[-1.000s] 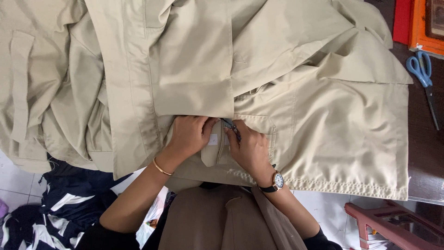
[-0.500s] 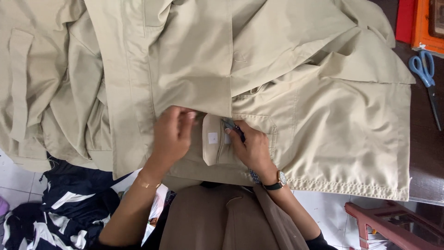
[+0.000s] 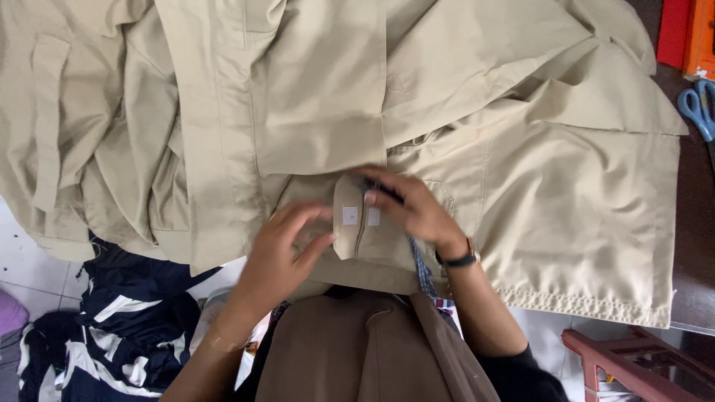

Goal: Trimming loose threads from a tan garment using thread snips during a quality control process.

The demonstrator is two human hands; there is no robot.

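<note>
Change since earlier frame: our left hand (image 3: pixel 279 249) has slid back from the flap toward our body; its motion blurs it. Our right hand (image 3: pixel 410 208) has stayed on the cloth.
Left grip: fingers spread and loosely open, holding nothing; the fingertips lie just beside the left edge of the pocket flap (image 3: pixel 357 227).
Right grip: fingers extended flat, pressing the flap's upper right part; a dark slim object (image 3: pixel 383 190) lies under them, and we cannot tell its kind or whether it is pinched.
Flap position: between both hands, near the table's near edge, lying on the khaki garment (image 3: pixel 521 171).
Flap form: pointed at its lower end, with a stitched centre line and two small white square patches (image 3: pixel 350 216) side by side.
Garment material: smooth beige woven cloth, heavily creased, with a stitched hem at lower right.
Surroundings: blue-handled scissors (image 3: pixel 696 108) at the right edge, well apart; navy-and-white striped fabric (image 3: pixel 112 327) lower left.
</note>
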